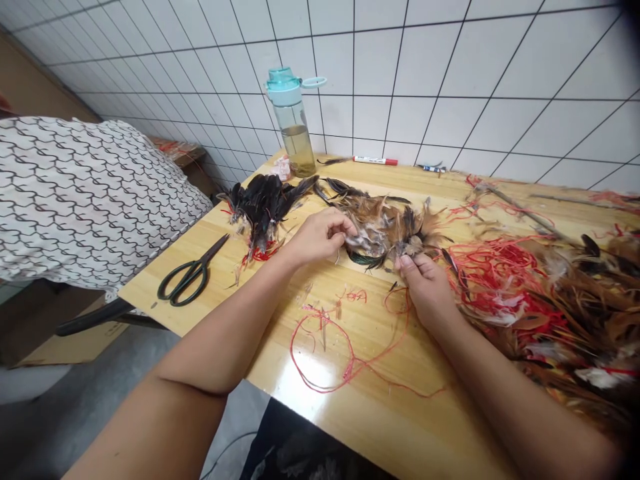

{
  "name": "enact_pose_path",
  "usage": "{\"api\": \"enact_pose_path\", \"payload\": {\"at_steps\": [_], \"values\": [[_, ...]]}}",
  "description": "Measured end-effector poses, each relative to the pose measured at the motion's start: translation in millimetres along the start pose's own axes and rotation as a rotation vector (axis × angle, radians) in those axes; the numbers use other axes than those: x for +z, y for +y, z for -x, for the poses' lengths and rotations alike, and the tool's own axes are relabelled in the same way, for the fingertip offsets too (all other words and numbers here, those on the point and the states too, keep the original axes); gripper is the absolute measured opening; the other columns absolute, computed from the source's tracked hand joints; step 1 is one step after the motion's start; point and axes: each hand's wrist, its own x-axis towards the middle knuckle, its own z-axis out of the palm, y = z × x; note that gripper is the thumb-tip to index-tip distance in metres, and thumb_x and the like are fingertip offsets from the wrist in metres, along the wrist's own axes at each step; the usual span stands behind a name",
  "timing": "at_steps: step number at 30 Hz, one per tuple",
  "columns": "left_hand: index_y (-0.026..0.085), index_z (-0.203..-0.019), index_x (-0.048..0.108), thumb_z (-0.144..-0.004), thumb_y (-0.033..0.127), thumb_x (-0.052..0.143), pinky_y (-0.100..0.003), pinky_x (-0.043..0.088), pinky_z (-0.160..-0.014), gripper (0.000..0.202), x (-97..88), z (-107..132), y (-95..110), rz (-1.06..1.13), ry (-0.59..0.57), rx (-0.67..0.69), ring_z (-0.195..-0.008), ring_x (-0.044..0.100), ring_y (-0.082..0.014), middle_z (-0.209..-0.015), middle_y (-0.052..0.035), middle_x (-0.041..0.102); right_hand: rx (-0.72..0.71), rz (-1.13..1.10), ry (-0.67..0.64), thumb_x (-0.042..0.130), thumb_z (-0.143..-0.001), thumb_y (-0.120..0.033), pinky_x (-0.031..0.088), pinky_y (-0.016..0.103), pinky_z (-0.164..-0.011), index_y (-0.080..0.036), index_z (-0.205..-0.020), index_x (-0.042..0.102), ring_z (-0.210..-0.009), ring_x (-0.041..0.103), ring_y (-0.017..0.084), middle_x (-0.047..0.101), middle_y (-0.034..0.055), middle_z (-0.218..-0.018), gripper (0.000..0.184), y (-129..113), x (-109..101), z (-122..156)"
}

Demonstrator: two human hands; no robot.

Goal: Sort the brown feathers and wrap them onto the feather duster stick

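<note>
A loose pile of brown and black feathers [383, 217] lies on the wooden table. My left hand [323, 235] is at the pile's left edge, its thumb and index finger curled into a pinch beside pale, fluffy feather ends. What sits between those fingertips is too small to make out. On the other side, my right hand [425, 283] pinches the base of a small bunch of brown feathers [413, 243] between thumb and fingers. A red string [325, 390] lies looped on the table below, one strand running up toward my right hand.
Black scissors [187, 277] and a bundle of black feathers [265, 203] lie at left. A water bottle [295, 127] stands near the tiled wall, with a marker [375, 161] beside it. Red strings [505, 273] and a large brown feather heap [595, 300] cover the right side. Patterned cloth [90, 200] hangs at far left.
</note>
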Motion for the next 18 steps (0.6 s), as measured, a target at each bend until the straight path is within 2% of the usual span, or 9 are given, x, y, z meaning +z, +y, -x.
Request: {"api": "enact_pose_path", "payload": {"at_steps": [3,6,11,15,18], "values": [[0.016,-0.085,0.070,-0.069,0.004,0.050,-0.024,0.046,-0.068,0.029,0.9,0.6,-0.1,-0.077,0.078,-0.011,-0.071,0.055,-0.0120,-0.085,-0.0023,0.065,0.003,-0.001,0.002,0.061,-0.079,-0.055,0.042,0.031,-0.069,-0.020,-0.068,0.059,-0.067,0.051,0.016,0.060,0.0013,-0.068,0.037,-0.2,-0.2,-0.1],[0.016,-0.087,0.070,-0.071,0.005,0.050,-0.026,0.047,-0.071,0.028,0.9,0.5,-0.1,-0.142,0.119,0.022,-0.076,0.056,-0.0138,-0.086,-0.0032,0.064,-0.001,0.003,0.004,0.060,-0.080,-0.055,0.042,0.031,-0.070,-0.020,-0.068,0.060,-0.068,0.052,0.016,0.061,0.0018,-0.069,0.037,-0.9,-0.5,0.1],[0.021,-0.101,0.072,-0.079,0.006,0.051,-0.034,0.045,-0.086,0.034,7.5,2.3,0.4,-0.331,0.010,0.202,-0.092,0.055,-0.0193,-0.091,-0.0052,0.062,-0.017,0.027,0.003,0.061,-0.080,-0.054,0.042,0.031,-0.070,-0.020,-0.068,0.060,-0.067,0.051,0.016,0.061,0.0013,-0.068,0.036,-1.6,-0.5,0.5],[0.024,-0.112,0.071,-0.086,0.010,0.049,-0.035,0.042,-0.081,0.037,18.1,5.7,-2.6,-0.503,-0.061,0.236,-0.090,0.049,-0.0214,-0.094,-0.0077,0.059,-0.016,0.012,-0.001,0.060,-0.080,-0.055,0.042,0.032,-0.072,-0.020,-0.067,0.060,-0.068,0.052,0.016,0.062,0.0017,-0.069,0.037,0.8,0.8,0.4],[0.023,-0.105,0.073,-0.089,0.016,0.051,-0.035,0.041,-0.079,0.028,23.5,6.3,-6.6,-0.553,-0.087,0.215,-0.089,0.047,-0.0223,-0.094,-0.0083,0.057,-0.014,0.017,0.000,0.059,-0.080,-0.053,0.041,0.032,-0.073,-0.020,-0.067,0.060,-0.070,0.053,0.016,0.063,0.0026,-0.072,0.036,2.5,1.7,0.3]]}}
